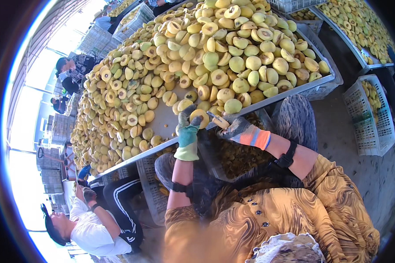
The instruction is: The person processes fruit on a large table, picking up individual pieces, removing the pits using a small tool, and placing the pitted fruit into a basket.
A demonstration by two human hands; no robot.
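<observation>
My left hand (188,136), in a green and dark work glove, grips a yellow peach half (200,117) at the table's near edge. In my right hand (242,130), gloved in dark grey with a striped cuff, is a pitting tool (220,121) with a light wooden handle and a short metal end. The metal end points at the peach half, close beside it; whether they touch I cannot tell. Just beyond my hands lies a big heap of halved yellow-green peaches (237,64), several with brown stone hollows or stones showing.
The peaches lie on a metal table (164,117) with a raised rim. Beneath it, between my knees, sits a container of brownish pieces (241,160). A white crate (384,138) stands on the right floor. A co-worker in a white shirt (92,228) sits at left; other people work farther off.
</observation>
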